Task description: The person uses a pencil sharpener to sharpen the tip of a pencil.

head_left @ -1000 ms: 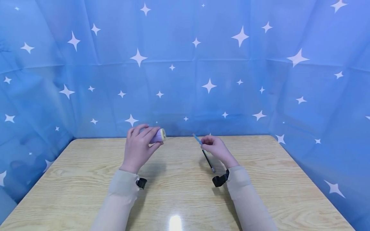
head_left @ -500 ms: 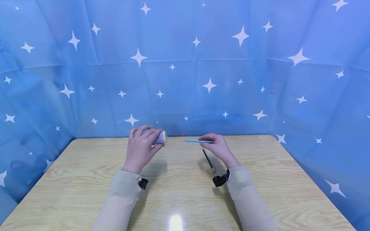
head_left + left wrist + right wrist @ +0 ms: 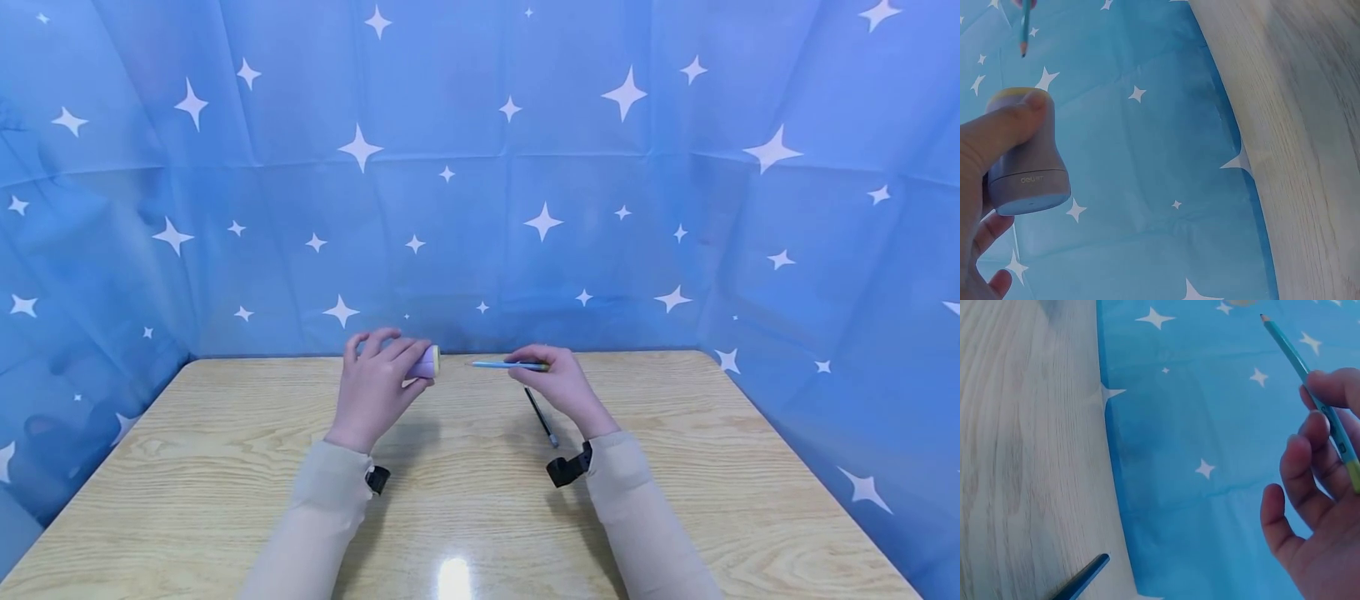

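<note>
My left hand [image 3: 375,387] grips a small purple pencil sharpener [image 3: 1030,165] with a yellow rim, held above the table and tipped so its yellow end faces right. Between thumb and fingers, my right hand [image 3: 557,379] pinches a blue pencil [image 3: 1294,357] with a yellow-green end. The pencil lies nearly level, its sharpened tip pointing left at the sharpener's yellow end, a short gap apart. In the left wrist view the pencil [image 3: 1025,28] hangs above the sharpener's top. A dark pencil [image 3: 542,418] lies on the table below my right hand.
The wooden table [image 3: 465,483] spreads under both hands. A blue curtain [image 3: 450,250] with white stars stands along its far edge and both sides. Each wrist carries a small black camera, such as the right one [image 3: 566,471].
The blue pencil has swung from a slanted pose to nearly level, tip to the left. My left hand has shifted slightly right with the sharpener, narrowing the gap.
</note>
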A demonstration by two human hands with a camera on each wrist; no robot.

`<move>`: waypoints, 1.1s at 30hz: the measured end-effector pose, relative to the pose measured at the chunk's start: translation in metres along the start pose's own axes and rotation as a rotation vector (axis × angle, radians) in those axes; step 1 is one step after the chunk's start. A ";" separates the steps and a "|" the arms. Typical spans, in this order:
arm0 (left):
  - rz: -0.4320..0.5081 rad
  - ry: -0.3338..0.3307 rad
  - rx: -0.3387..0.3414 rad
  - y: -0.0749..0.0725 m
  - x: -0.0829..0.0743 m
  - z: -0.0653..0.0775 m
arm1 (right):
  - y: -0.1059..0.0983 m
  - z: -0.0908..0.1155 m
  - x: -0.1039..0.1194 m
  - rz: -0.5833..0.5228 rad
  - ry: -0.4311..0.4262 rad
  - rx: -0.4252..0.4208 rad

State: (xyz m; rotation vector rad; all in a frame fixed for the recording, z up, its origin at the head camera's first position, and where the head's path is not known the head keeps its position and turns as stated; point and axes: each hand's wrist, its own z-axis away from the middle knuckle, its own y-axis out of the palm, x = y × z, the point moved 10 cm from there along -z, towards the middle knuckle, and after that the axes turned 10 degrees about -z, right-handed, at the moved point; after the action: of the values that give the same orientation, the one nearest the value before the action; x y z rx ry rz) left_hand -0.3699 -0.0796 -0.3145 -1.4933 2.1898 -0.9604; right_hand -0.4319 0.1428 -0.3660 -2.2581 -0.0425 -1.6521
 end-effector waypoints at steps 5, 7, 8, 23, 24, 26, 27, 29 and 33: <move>-0.006 0.002 0.011 0.001 -0.002 0.000 | 0.008 0.000 0.001 -0.004 0.009 0.018; -0.005 0.005 0.015 0.002 -0.003 0.001 | 0.012 0.000 0.001 -0.007 0.014 0.023; -0.001 0.007 0.014 0.002 -0.003 0.001 | 0.013 0.000 0.002 -0.009 0.013 0.026; 0.000 0.068 -0.002 -0.001 -0.016 -0.003 | 0.028 0.015 0.046 0.025 -0.027 0.035; -0.002 0.070 -0.002 -0.001 -0.016 -0.003 | 0.029 0.015 0.046 0.025 -0.028 0.033; -0.001 0.074 -0.003 0.000 -0.017 -0.003 | 0.029 0.014 0.046 0.027 -0.028 0.031; -0.001 0.075 -0.003 0.000 -0.018 -0.003 | 0.029 0.014 0.046 0.029 -0.028 0.030; 0.002 0.078 -0.002 0.000 -0.019 -0.003 | 0.029 0.015 0.046 0.033 -0.026 0.029; 0.009 0.084 -0.002 -0.001 -0.021 -0.004 | 0.032 0.014 0.048 0.035 -0.040 0.038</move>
State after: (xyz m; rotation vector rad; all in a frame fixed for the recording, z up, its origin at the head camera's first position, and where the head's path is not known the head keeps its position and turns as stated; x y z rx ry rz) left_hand -0.3632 -0.0589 -0.3137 -1.4677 2.2540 -1.0362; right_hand -0.3963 0.1088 -0.3337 -2.2510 -0.0433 -1.5761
